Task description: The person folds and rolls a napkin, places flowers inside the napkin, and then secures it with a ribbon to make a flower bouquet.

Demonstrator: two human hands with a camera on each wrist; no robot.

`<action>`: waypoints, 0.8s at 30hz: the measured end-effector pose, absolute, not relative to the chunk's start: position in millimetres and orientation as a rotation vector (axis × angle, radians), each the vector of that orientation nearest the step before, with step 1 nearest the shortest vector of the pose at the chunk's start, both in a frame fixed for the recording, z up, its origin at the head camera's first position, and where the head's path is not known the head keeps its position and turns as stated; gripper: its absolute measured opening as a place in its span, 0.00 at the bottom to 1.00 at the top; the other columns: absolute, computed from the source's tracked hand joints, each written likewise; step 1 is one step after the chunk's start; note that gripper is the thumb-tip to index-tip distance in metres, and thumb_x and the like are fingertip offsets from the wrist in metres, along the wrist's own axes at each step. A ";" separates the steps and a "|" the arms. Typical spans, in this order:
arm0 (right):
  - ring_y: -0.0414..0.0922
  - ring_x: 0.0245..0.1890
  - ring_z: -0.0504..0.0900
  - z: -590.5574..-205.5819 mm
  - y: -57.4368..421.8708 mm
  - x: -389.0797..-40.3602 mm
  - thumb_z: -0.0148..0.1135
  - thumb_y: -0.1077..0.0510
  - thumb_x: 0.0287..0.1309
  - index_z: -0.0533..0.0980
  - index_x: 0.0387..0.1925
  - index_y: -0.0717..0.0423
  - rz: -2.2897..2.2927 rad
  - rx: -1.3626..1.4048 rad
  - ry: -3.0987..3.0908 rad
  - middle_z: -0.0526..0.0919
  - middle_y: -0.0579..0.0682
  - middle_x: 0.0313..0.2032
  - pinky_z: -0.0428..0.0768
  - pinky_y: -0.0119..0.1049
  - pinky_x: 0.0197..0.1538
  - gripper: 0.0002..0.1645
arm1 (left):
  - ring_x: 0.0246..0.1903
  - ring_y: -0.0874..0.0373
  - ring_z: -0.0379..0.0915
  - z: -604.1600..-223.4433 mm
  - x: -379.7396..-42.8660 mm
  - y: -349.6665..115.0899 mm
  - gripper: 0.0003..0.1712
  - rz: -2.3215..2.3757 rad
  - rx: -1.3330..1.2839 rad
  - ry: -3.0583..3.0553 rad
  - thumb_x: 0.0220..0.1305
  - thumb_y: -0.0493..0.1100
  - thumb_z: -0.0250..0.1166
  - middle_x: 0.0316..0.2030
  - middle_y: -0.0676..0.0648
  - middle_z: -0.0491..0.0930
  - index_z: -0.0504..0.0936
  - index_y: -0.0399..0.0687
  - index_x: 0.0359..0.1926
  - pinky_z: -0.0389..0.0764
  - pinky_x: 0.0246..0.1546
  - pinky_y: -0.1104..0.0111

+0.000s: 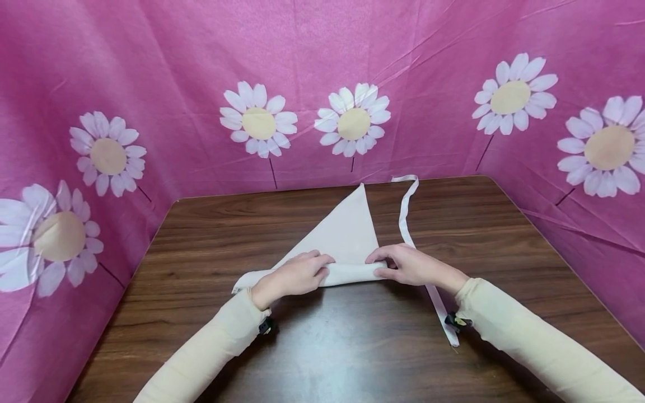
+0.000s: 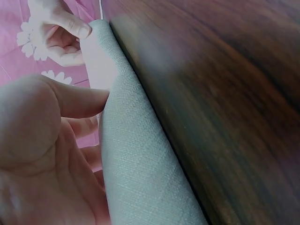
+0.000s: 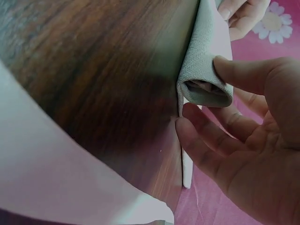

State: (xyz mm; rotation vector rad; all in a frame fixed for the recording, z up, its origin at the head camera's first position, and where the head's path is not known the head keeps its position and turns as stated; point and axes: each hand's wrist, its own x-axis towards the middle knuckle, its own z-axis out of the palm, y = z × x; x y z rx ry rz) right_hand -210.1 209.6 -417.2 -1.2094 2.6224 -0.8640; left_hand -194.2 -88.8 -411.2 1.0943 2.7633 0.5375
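An off-white cloth [image 1: 340,226] lies on the table, its far part tapering to a point and its near edge turned into a flat roll [image 1: 353,273]. My left hand [image 1: 297,274] grips the roll left of its middle; in the left wrist view the thumb [image 2: 84,99] presses its side, with the other fingers partly hidden behind. At the roll's right end, my right hand [image 1: 408,266] holds it between thumb and fingers. The right wrist view shows the roll's open end [image 3: 206,91], with folded layers inside.
A white ribbon-like strip [image 1: 405,215] runs from the table's back edge, under my right wrist, toward the front. The brown wood-grain table [image 1: 342,347] stands against a pink curtain [image 1: 191,67] printed with daisies, on the back and both sides.
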 end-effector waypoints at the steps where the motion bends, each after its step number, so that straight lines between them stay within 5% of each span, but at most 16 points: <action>1: 0.33 0.31 0.77 -417.2 209.8 -210.4 0.68 0.62 0.64 0.83 0.48 0.54 -0.849 -1.210 2.629 0.84 0.40 0.38 0.79 0.34 0.37 0.12 | 0.38 0.53 0.75 -411.4 -194.1 -89.1 0.17 0.535 1.080 2.765 0.74 0.40 0.57 0.41 0.45 0.79 0.80 0.43 0.59 0.77 0.45 0.59; 12: 0.34 0.30 0.78 -416.7 209.4 -216.9 0.66 0.65 0.64 0.76 0.55 0.61 -0.830 -1.145 2.651 0.84 0.43 0.32 0.79 0.37 0.39 0.18 | 0.49 0.49 0.74 -416.8 -180.6 -83.1 0.27 0.410 1.105 2.943 0.68 0.55 0.67 0.51 0.47 0.77 0.77 0.52 0.63 0.77 0.39 0.53; 16: 0.37 0.32 0.80 -416.7 207.2 -219.0 0.66 0.67 0.62 0.71 0.60 0.61 -0.869 -1.149 2.656 0.85 0.48 0.36 0.80 0.40 0.42 0.25 | 0.45 0.51 0.75 -417.4 -177.3 -81.3 0.27 0.386 1.187 2.960 0.61 0.49 0.74 0.49 0.49 0.78 0.79 0.53 0.60 0.76 0.36 0.56; 24: 0.45 0.39 0.79 -414.5 206.5 -220.8 0.72 0.67 0.57 0.73 0.56 0.60 -0.866 -1.204 2.697 0.80 0.51 0.40 0.79 0.42 0.45 0.26 | 0.41 0.50 0.79 -416.9 -178.6 -80.7 0.21 0.326 1.287 2.972 0.64 0.38 0.71 0.46 0.49 0.81 0.82 0.52 0.58 0.80 0.35 0.58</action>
